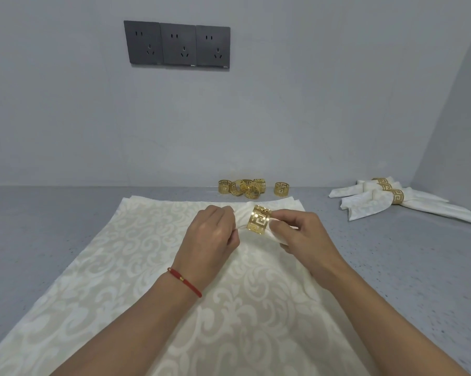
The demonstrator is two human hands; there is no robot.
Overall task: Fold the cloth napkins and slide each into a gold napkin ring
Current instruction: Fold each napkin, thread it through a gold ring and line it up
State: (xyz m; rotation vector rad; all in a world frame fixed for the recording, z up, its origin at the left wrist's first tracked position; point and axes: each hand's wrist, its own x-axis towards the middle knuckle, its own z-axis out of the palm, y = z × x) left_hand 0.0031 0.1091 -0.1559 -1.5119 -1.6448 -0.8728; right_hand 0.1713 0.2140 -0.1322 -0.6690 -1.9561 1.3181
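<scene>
Both hands [214,232] [300,234] pinching napkin [243,213] inside gold ring [258,220], above flat napkins' far edge.

Both forearms reach fwd, hands close together. Left hand [214,234] back-up, fingers curled, pinching; red cord on its wrist. Right hand [300,234] fingers curled, thumb & fingertips pinching

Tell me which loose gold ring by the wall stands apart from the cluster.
The rightmost ring: it stands alone on the counter, with a clear gap between it and the cluster of rings bunched together to its left.
</scene>
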